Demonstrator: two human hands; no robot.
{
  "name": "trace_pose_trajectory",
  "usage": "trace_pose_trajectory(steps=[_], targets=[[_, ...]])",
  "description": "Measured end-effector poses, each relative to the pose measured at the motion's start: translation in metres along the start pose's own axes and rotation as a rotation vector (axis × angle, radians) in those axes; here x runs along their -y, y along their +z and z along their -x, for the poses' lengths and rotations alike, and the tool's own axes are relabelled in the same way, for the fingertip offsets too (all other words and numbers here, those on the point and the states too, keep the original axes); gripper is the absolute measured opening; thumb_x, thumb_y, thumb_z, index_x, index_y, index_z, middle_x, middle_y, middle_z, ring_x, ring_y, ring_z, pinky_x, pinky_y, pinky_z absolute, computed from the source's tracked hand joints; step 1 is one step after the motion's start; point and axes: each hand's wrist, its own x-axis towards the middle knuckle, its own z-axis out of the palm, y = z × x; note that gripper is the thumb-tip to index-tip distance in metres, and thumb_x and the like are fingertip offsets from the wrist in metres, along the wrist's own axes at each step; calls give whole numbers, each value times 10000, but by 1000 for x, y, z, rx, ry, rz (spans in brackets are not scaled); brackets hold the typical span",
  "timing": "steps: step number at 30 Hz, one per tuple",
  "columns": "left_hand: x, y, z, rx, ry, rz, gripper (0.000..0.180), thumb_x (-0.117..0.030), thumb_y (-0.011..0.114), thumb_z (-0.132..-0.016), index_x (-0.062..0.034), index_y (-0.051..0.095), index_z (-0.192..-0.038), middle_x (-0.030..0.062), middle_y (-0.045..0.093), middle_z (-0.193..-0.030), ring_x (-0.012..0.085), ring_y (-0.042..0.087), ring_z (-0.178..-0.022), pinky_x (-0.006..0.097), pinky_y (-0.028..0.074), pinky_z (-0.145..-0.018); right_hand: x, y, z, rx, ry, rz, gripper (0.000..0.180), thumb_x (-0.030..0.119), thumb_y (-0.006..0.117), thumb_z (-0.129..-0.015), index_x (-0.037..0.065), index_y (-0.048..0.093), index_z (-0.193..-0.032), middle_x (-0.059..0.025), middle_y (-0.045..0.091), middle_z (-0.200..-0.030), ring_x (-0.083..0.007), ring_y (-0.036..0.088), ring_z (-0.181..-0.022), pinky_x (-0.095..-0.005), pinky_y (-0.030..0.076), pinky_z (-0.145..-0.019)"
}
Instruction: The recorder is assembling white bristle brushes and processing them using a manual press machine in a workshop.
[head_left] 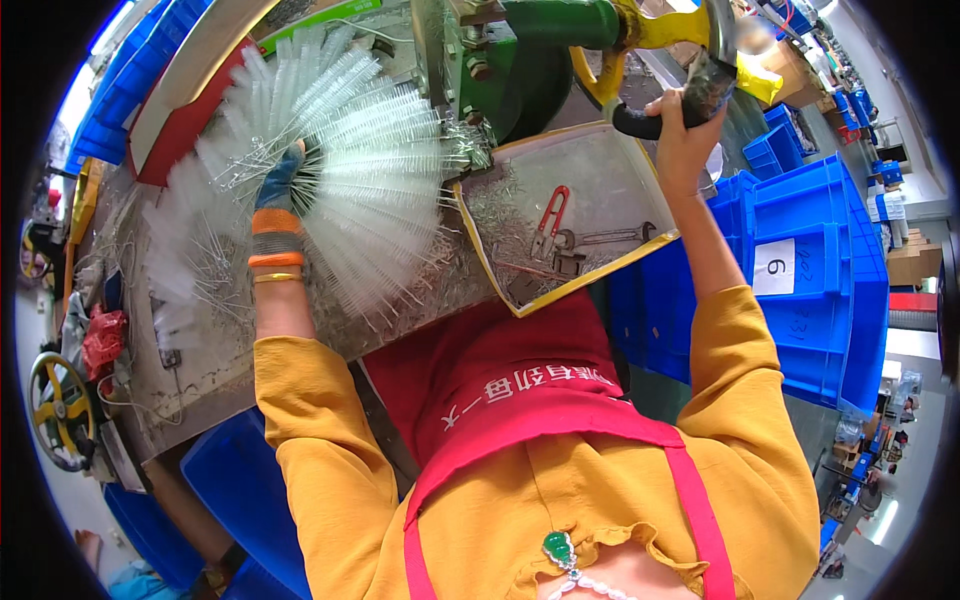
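My left hand [280,182], in a blue, grey and orange knit glove, is closed round the wire stems of tube brushes with white bristles [385,160]. The brushes fan out over the worktable [200,375], and more lie beneath and left of the hand. My bare right hand [690,138] is wrapped round a dark grip [640,122] on the yellow handwheel [597,75] of a green machine [540,85]. The brush ends nearest the machine meet a cluster of shiny metal bits [468,148].
Below the machine sits a yellow-edged tray [545,305] with red-handled cutters [552,212], a wrench [610,237] and metal scraps. Blue plastic crates [815,215] stand at the right. A red box-like piece [180,130] borders the table's far left, and a blue chair [240,490] is at lower left.
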Motion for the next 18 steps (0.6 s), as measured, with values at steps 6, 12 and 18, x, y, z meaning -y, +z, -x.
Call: trace_pose_trajectory(steps=[6,12,18], targets=[[4,-25,-8,207,-42,-128,184,-211,593,-753,-68,583,-868,21,583,-844,116,550,-738,233,456,-694,20,-10,-52,258,119,260,142,111,536,-729,6,462,-788,-31,486,-539,-101,499,-467,-235,426,-459],[4,-12,-8,117,-16,-109,205,-172,604,-721,-44,593,-881,22,589,-836,112,555,-723,227,457,-669,41,-9,-98,435,188,474,141,135,521,-702,3,477,-718,-37,477,-510,-118,484,-419,-225,407,-444],[0,-15,-7,166,-55,-117,206,-198,609,-728,-52,592,-873,13,586,-812,111,551,-688,225,460,-640,74,19,-114,623,235,501,161,94,445,-716,28,480,-574,-8,421,-436,-94,421,-378,-221,326,-371]])
